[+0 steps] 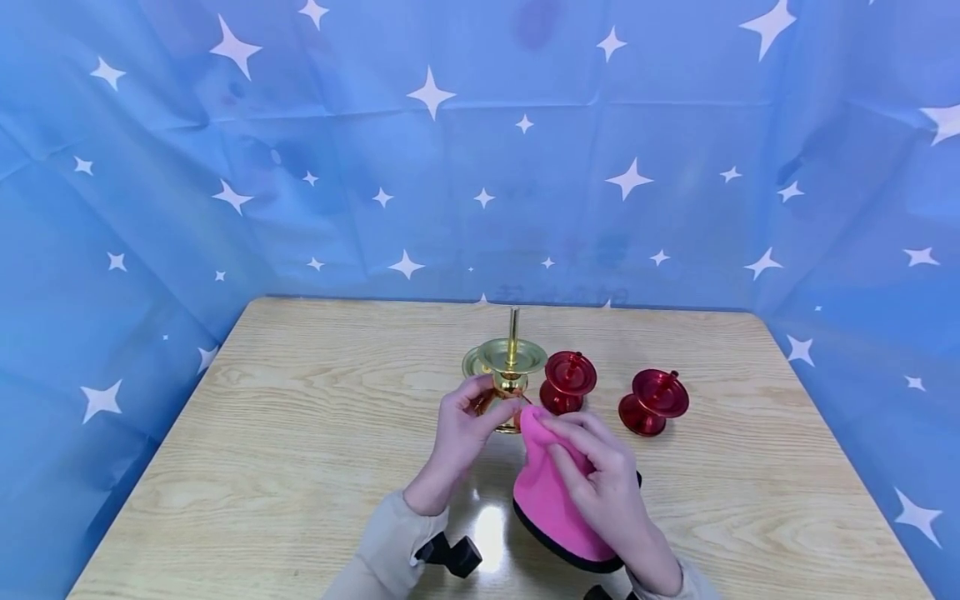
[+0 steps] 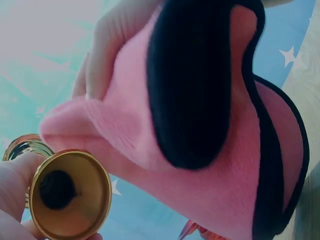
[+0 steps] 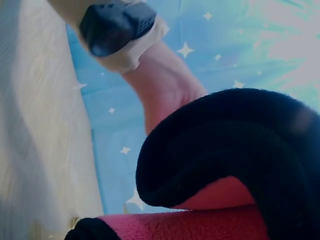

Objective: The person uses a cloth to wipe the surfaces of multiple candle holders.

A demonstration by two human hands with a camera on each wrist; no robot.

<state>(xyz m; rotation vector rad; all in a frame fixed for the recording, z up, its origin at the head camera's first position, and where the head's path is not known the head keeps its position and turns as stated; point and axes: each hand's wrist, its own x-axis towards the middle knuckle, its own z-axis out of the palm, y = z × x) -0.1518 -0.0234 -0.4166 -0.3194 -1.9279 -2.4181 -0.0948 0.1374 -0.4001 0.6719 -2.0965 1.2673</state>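
Note:
My left hand [image 1: 468, 425] grips a gold candlestick [image 1: 513, 357] below its dish, in the head view. The candlestick is upright, with a tall thin pin rising from the dish. In the left wrist view its hollow base [image 2: 82, 212] faces the camera, dark at the centre. Between thumb and fingers my right hand [image 1: 600, 471] pinches a pink cloth [image 1: 551, 508] with a black border. A bunched corner of the cloth comes right up to the candlestick beside my left fingertips. In the right wrist view the cloth's black border [image 3: 235, 135] covers most of the hands.
Behind the held candlestick, a second gold one [image 1: 472, 363] is partly hidden. Two red candlesticks stand to the right, one close by [image 1: 570, 375] and one farther out [image 1: 652, 402]. All are on a wood-grain table [image 1: 300, 433] backed by a blue star-patterned curtain [image 1: 480, 150].

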